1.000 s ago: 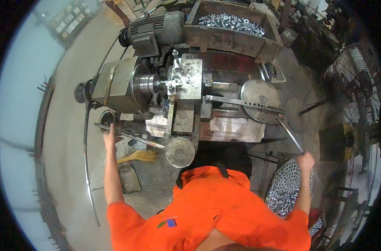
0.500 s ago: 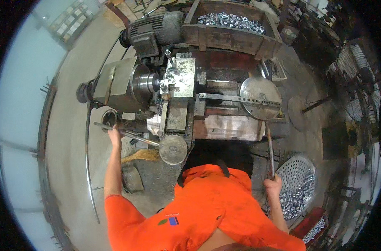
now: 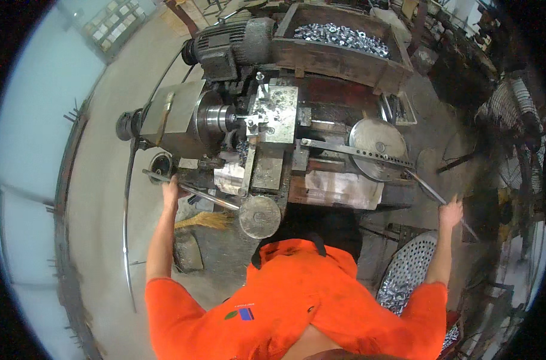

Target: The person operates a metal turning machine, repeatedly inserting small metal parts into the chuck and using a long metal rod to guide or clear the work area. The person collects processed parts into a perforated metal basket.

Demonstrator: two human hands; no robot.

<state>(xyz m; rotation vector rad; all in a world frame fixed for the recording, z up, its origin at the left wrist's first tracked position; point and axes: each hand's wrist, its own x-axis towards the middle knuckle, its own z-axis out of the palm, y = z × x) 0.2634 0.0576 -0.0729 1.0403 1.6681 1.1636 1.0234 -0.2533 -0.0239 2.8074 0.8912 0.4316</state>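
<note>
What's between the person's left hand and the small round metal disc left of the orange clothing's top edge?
In the head view, a metal rod spans that stretch, from the left hand to the disc's edge.

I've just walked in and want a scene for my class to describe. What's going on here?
A person in an orange shirt is at a metalworking machine. The left hand grips a slanting rod running to a small round plate. The right hand, out to the side, holds a second rod below a larger disc. Behind the machine, a wooden box holds small metal pieces; more lie in a perforated tray near the right arm.
</note>
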